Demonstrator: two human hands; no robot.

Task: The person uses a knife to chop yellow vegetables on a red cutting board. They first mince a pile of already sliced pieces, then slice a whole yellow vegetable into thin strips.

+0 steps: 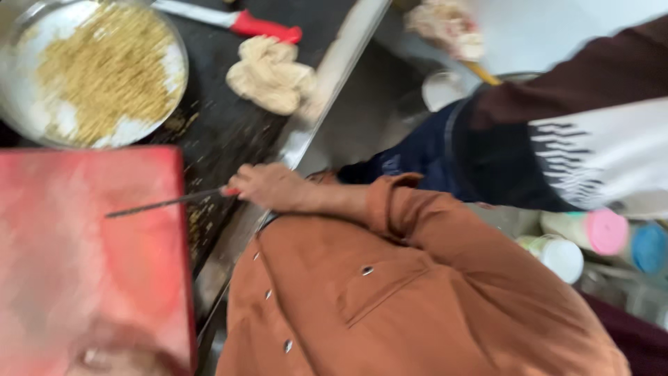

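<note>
My right hand [268,186] reaches out of an orange sleeve and is shut on a thin knife [163,203] with a red handle. The dark blade lies across the right edge of a red chopping board [90,244]. A blurred skin-coloured shape [118,356] sits at the board's near corner; it may be my left hand, and its fingers cannot be made out. My orange buttoned shirt [390,299] fills the lower middle of the view.
A round metal plate [28,115] of yellowish chopped bits stands at the top left. Beside it lie a second red-handled knife [261,26] and a crumpled beige cloth [271,73]. Another person's dark sleeve [584,76] crosses the right. Jars with pink, white and blue lids [605,233] lie lower right.
</note>
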